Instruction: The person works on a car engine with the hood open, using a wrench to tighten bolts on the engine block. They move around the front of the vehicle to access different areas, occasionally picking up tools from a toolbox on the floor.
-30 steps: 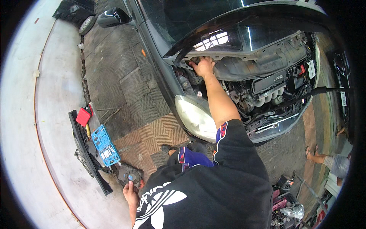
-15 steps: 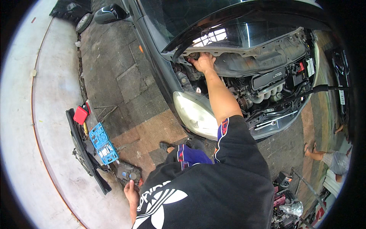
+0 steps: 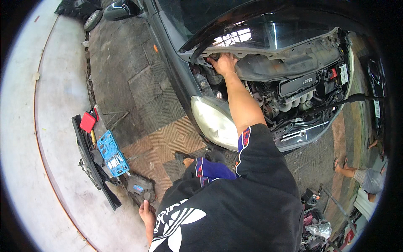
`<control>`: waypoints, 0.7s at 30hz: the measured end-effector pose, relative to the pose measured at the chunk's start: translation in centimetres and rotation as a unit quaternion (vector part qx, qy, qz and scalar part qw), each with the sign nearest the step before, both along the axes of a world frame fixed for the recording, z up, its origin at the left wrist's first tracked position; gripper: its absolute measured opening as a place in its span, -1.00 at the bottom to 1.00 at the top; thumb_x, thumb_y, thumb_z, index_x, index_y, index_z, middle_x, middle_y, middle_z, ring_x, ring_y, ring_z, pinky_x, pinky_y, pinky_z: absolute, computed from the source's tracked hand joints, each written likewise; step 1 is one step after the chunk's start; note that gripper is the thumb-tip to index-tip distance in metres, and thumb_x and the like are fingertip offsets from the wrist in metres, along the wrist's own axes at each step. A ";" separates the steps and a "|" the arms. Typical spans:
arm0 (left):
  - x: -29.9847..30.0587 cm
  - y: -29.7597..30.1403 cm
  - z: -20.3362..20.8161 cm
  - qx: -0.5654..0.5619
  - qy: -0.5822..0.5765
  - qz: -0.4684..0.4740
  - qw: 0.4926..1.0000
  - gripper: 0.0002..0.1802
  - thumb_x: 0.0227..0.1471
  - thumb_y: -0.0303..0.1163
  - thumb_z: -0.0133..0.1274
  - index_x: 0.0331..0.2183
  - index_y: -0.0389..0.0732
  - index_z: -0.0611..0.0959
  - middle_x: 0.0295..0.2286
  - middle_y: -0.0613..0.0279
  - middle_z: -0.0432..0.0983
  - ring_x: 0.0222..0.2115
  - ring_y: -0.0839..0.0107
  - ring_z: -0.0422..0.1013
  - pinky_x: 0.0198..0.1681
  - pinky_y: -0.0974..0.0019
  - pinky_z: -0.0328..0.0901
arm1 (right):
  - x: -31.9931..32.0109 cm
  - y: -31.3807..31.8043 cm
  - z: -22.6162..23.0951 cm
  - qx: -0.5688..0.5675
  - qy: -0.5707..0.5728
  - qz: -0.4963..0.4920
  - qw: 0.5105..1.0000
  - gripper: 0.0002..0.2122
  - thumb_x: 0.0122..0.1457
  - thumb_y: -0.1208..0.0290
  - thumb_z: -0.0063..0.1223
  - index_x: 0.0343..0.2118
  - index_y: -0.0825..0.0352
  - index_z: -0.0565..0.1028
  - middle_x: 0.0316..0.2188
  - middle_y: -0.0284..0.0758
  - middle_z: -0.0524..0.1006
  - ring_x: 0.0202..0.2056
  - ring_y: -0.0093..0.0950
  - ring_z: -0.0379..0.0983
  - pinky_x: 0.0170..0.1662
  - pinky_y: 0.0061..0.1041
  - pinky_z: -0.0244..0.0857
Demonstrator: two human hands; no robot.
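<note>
Reaching: right hand (image 3: 224,64), far left of engine bay (image 3: 289,66); finger grip hidden, cannot tell.
Lowered: left hand (image 3: 147,213), near left; fingers, cannot tell.
Tools: blue toolbox (image 3: 117,165), left.

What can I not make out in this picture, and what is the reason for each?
Head view: what lies under the right hand in the engine bay; the hand covers it.
Head view: whether the left hand holds the dark round part or only overlaps it; too small.
Head view: the kinds of tools in the blue case; too small.
Head view: the rear of the black car; cut off by the top edge.
</note>
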State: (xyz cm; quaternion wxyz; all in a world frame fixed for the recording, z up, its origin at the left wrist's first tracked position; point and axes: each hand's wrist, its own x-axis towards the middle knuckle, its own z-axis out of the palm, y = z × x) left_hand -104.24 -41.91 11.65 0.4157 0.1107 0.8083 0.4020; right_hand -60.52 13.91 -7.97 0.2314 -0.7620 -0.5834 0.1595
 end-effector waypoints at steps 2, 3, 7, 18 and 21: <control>0.2 -0.3 0.0 -0.011 0.024 -0.011 1.000 -0.54 0.26 -0.16 0.11 -0.60 -0.12 0.39 -0.73 0.43 0.21 -0.74 0.60 0.10 -0.67 0.41 0.00 | -0.5 0.3 0.3 -0.014 -0.014 -0.033 0.999 -0.09 0.02 -0.31 0.18 0.35 0.17 0.23 0.30 -0.06 0.27 0.36 -0.13 0.02 0.31 0.00 -0.10; 0.2 -0.3 -0.1 -0.026 0.040 -0.009 0.999 -0.54 0.26 -0.15 0.11 -0.60 -0.13 0.39 -0.73 0.43 0.22 -0.74 0.60 0.10 -0.67 0.41 0.00 | -0.9 0.4 0.5 -0.023 -0.015 -0.039 0.999 -0.08 0.00 -0.32 0.19 0.34 0.18 0.25 0.29 -0.06 0.29 0.35 -0.13 0.03 0.30 0.00 -0.09; 0.2 -0.6 -0.4 -0.012 0.055 -0.029 0.998 -0.53 0.26 -0.14 0.12 -0.61 -0.14 0.40 -0.73 0.40 0.25 -0.74 0.58 0.14 -0.66 0.41 0.03 | -1.6 0.2 0.9 -0.057 -0.016 -0.070 0.996 -0.07 -0.04 -0.32 0.23 0.29 0.26 0.30 0.25 -0.07 0.33 0.33 -0.13 0.06 0.28 -0.02 -0.06; -0.6 -2.2 -0.9 -0.025 0.060 0.004 0.998 -0.56 0.24 -0.13 0.15 -0.56 -0.19 0.47 -0.73 0.39 0.26 -0.74 0.57 0.17 -0.66 0.41 0.05 | -0.3 0.5 -1.9 0.026 0.008 -0.004 1.000 -0.13 -0.02 -0.21 0.27 0.23 0.36 0.35 0.28 -0.08 0.27 0.33 -0.10 0.05 0.30 -0.02 -0.12; -0.5 -2.1 -0.9 -0.011 0.049 0.015 0.999 -0.58 0.24 -0.14 0.15 -0.55 -0.18 0.47 -0.73 0.39 0.26 -0.74 0.57 0.16 -0.66 0.40 0.05 | 0.2 1.0 -2.0 0.026 0.024 0.017 0.999 -0.17 -0.01 -0.20 0.27 0.21 0.33 0.38 0.27 -0.09 0.30 0.33 -0.11 0.04 0.32 -0.01 -0.16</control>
